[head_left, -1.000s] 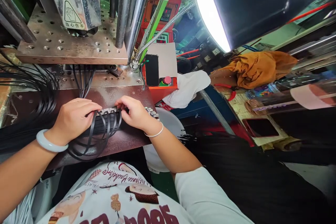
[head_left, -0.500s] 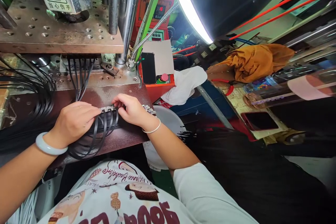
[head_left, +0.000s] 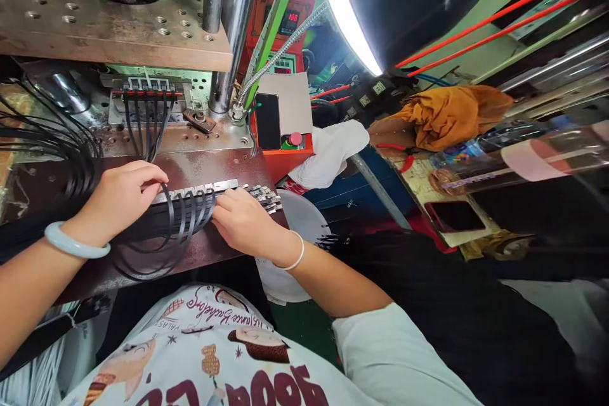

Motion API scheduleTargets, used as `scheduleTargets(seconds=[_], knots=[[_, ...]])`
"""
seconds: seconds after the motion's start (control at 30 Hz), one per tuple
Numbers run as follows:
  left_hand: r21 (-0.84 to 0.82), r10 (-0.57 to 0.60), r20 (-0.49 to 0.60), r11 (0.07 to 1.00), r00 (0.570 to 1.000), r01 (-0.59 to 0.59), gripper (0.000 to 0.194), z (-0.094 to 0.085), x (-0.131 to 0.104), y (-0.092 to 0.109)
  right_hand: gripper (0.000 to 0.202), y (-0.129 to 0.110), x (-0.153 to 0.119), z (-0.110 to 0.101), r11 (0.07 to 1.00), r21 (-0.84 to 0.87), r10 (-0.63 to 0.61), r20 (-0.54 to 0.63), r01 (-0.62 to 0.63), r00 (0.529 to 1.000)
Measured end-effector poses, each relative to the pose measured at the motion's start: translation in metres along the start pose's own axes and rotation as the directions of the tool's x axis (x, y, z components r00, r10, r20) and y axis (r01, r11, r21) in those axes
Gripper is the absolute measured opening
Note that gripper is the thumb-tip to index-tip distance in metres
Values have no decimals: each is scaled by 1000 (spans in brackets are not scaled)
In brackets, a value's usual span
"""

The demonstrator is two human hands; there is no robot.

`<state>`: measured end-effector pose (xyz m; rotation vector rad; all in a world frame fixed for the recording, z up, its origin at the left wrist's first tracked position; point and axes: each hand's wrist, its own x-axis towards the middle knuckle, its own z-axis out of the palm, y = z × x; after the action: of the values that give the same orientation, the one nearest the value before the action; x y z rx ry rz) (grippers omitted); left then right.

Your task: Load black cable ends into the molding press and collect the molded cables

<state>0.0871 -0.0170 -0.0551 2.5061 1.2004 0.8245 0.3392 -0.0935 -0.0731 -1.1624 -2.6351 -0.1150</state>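
Observation:
A slim metal bar fixture (head_left: 225,184) lies on the reddish-brown bench plate, with several black cables (head_left: 183,219) looping from its slots toward me. At its left end my left hand (head_left: 124,198) pinches a black cable between thumb and forefinger. My right hand (head_left: 247,223) is closed at the rightmost cable of the row, its fingertips partly hidden. Just beyond my right hand, small silvery connectors (head_left: 271,198) lie in rows at the plate's edge. Behind, a second fixture (head_left: 152,95) holding several black cables sits under the raised upper plate (head_left: 118,32) of a press.
Steel guide columns (head_left: 238,32) flank the press. A bundle of black cables (head_left: 71,165) hangs at the left. On the right are an orange control box (head_left: 285,162) with a phone (head_left: 269,122), a white cloth (head_left: 328,152), a white bucket (head_left: 304,222) and a bright lamp (head_left: 349,13).
The press's upper plate has risen, uncovering the fixture under it. My left hand has shifted left along the bar, and my right hand has moved right and down, revealing more of the bar.

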Motion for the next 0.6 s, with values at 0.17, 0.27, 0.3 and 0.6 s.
scheduleTargets(seconds=[0.17, 0.27, 0.3, 0.6], knots=[[-99, -122, -115, 989, 986, 111, 22, 3, -7, -6, 20, -1, 5, 7, 999, -33, -30, -77, 28, 997], [-84, -108, 3, 991, 994, 108, 26, 5, -6, -10, 24, -4, 7, 15, 994, -83, -79, -115, 70, 990], [-79, -93, 43, 992, 995, 97, 27, 6, -6, -10, 26, -5, 8, 18, 991, -103, -101, -129, 88, 986], [-233, -115, 41, 965, 992, 122, 22, -1, -11, -4, 32, 8, -6, 3, 963, -188, -226, -178, 192, 958]])
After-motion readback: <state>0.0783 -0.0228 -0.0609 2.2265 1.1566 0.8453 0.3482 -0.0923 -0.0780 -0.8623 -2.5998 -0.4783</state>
